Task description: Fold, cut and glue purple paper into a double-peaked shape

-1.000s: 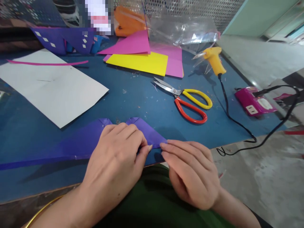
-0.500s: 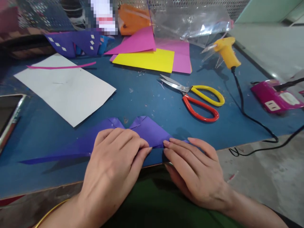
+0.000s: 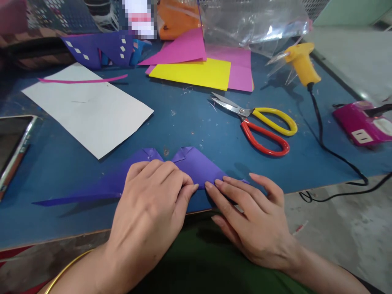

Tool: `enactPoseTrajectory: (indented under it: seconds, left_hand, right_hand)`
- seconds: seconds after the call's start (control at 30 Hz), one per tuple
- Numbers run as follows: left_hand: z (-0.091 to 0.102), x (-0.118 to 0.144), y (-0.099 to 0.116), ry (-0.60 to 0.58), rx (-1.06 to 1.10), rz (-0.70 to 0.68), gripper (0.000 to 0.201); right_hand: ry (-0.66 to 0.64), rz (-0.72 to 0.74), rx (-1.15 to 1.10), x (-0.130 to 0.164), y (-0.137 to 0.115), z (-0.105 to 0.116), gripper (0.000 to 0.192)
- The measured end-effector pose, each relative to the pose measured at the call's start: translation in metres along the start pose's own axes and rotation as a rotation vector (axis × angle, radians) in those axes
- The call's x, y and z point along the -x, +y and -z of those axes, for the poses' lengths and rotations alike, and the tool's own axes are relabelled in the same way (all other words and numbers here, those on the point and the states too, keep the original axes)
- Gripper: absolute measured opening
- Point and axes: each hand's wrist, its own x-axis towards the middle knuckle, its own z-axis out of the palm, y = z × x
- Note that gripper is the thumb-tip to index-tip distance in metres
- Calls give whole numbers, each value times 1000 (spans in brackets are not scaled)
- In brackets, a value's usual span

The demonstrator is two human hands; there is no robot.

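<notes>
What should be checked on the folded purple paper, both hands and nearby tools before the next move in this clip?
1. Left hand lies flat on the folded purple paper: ok.
2. Right hand fingertips touch the paper's near edge: ok.
3. Paper lies wholly on the blue table: ok.
4. Yellow-and-red-handled scissors lie apart from both hands: ok.
5. Yellow glue gun lies away from the paper: ok; whether it is hot: cannot tell.
6. Crease under the left hand is sharp: cannot tell, hidden.
</notes>
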Motion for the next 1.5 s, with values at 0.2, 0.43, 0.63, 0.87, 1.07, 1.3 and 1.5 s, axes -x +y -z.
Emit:
enactPoseTrajectory:
  seconds: [0.2, 0.43, 0.63, 0.87, 1.07, 1.3, 1.5]
  left_hand:
    - [2, 0, -4, -30, 54, 29, 20]
    - [2, 2, -8, -17, 60, 26, 21]
    - [2, 2, -7, -12, 67, 27, 21]
    - [3, 5, -10, -13, 109, 47, 20]
    - [6, 10, -17, 17, 110, 21, 16]
    - [6, 8, -13, 9, 40, 27, 20]
    - [6, 7, -11, 7, 17, 51, 21]
  right_hand:
    - [-4, -21, -13, 2, -1, -4, 33]
    - [52, -21, 64, 7, -6, -7, 35]
    - [134, 34, 102, 1, -11, -8, 35]
    - [137, 54, 24, -3, -13, -25, 35]
    - [170, 28, 20, -1, -12, -25, 30]
    - [164, 40, 38, -2, -9, -23, 32]
    - [129, 67, 20, 0, -5, -21, 35]
